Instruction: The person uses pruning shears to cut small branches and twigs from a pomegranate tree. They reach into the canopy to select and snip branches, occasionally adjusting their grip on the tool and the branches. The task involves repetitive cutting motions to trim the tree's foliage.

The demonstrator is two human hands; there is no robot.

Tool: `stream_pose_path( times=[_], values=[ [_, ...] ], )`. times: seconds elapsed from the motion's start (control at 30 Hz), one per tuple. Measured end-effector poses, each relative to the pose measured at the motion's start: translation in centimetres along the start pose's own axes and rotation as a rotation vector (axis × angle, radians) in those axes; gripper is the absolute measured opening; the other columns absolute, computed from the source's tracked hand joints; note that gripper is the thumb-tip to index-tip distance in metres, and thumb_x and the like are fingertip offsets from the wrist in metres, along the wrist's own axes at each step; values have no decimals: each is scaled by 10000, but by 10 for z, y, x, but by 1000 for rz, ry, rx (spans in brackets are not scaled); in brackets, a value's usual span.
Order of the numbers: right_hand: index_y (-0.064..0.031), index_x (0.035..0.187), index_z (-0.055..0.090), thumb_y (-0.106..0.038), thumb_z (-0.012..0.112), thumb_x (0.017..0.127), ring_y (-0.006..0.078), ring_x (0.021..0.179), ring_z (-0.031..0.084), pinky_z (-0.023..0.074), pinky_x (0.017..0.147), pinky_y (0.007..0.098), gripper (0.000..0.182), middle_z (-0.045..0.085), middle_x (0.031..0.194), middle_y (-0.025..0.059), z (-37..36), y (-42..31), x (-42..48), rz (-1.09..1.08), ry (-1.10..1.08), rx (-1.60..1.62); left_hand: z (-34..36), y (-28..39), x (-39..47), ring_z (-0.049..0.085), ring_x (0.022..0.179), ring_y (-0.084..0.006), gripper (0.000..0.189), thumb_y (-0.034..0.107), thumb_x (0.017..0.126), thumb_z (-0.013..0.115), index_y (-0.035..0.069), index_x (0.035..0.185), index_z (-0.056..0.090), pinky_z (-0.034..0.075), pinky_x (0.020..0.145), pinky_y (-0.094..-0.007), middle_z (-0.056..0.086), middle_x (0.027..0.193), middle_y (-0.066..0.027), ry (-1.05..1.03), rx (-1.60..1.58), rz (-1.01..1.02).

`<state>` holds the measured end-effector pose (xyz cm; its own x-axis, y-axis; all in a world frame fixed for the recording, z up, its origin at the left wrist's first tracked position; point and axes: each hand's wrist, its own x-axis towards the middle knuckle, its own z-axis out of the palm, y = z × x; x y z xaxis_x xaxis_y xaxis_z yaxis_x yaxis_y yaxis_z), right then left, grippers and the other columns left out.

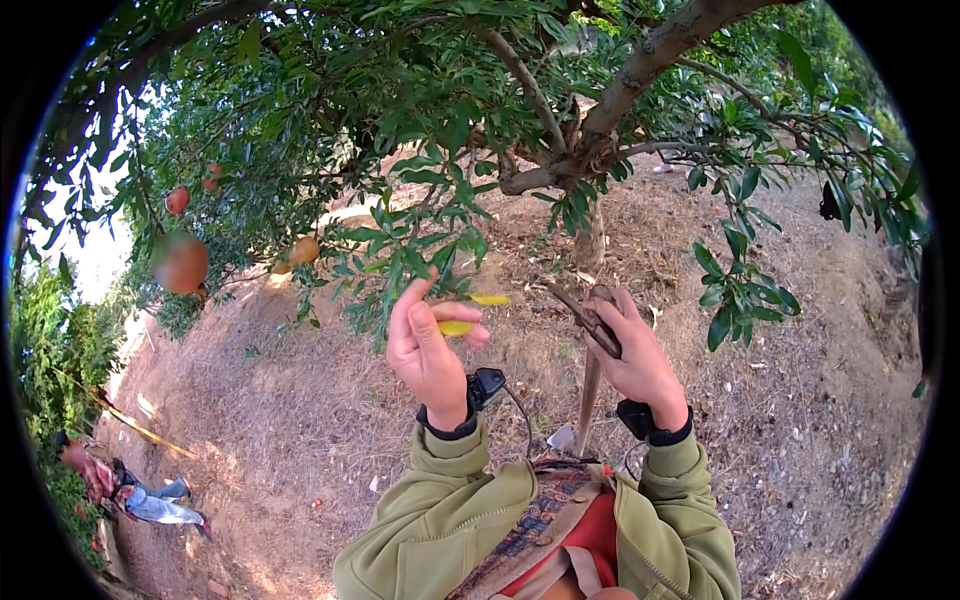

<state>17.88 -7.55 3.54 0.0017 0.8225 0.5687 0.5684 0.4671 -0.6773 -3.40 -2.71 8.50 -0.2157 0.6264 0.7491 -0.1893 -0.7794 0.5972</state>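
My left hand (429,352) is raised beside a leafy twig, its index finger and thumb pointing up. One yellow leaf (454,328) lies against its curled fingers, and a second yellow leaf (491,299) shows just past the fingertips. Whether the fingers grip either leaf is unclear. In my right hand (637,352) is a pair of brown, rusty-looking pruning shears (592,319), with the blade end pointing up and left. Green foliage (442,247) of a pomegranate tree hangs right above my left hand.
The tree's trunk (590,232) and a thick forked branch (637,71) stand ahead. A wooden pole (589,405) rises below my right hand. Pomegranates (180,262) hang at left. Another leafy twig (739,292) droops at right. Far left, a person (135,487) is on the dry ground (277,420).
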Motion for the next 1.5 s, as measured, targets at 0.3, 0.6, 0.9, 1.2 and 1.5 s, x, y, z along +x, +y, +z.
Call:
stream_pose_path(
  times=[0.3, 0.6, 0.9, 1.2, 1.5],
  values=[
    [-29, 1211, 524, -46, 614, 849, 373, 1103, 515, 426, 929, 378, 373, 468, 1236, 167, 5, -8, 2, 42, 2, 11, 9, -18, 9, 584, 995, -272, 303, 105, 898, 604, 11, 1187, 604, 446, 812, -374, 622, 1132, -144, -219, 820, 542],
    [-28, 1220, 525, -28, 621, 834, 346, 1099, 532, 435, 925, 371, 398, 478, 1225, 166, 19, -13, 0, 26, 51, -26, 13, -32, 0, 563, 989, -341, 301, 68, 843, 641, -5, 1132, 600, 440, 838, -411, 588, 1175, -158, -282, 788, 441],
    [-10, 1230, 519, -37, 617, 849, 316, 1042, 524, 418, 930, 328, 394, 488, 1164, 158, 21, -10, 0, 26, 87, -69, 23, -36, -6, 560, 1042, -347, 425, 64, 846, 621, 22, 1262, 543, 450, 853, -416, 525, 1287, -160, -424, 620, 337],
    [-10, 1286, 512, -99, 610, 886, 269, 1098, 521, 410, 956, 336, 421, 491, 1206, 146, 9, 9, -11, 114, 132, 44, 43, -28, -1, 506, 1130, -403, 474, 51, 857, 579, 40, 1323, 489, 428, 901, -472, 467, 1350, -205, -478, 370, 352],
    [52, 1309, 461, -67, 618, 889, 248, 1247, 462, 364, 1039, 333, 464, 437, 1359, 162, 4, 40, -24, 178, 204, 195, 69, -16, 14, 449, 1213, -421, 511, 29, 871, 519, 44, 1373, 428, 385, 976, -476, 367, 1431, -244, -500, 148, 377]
  ],
)
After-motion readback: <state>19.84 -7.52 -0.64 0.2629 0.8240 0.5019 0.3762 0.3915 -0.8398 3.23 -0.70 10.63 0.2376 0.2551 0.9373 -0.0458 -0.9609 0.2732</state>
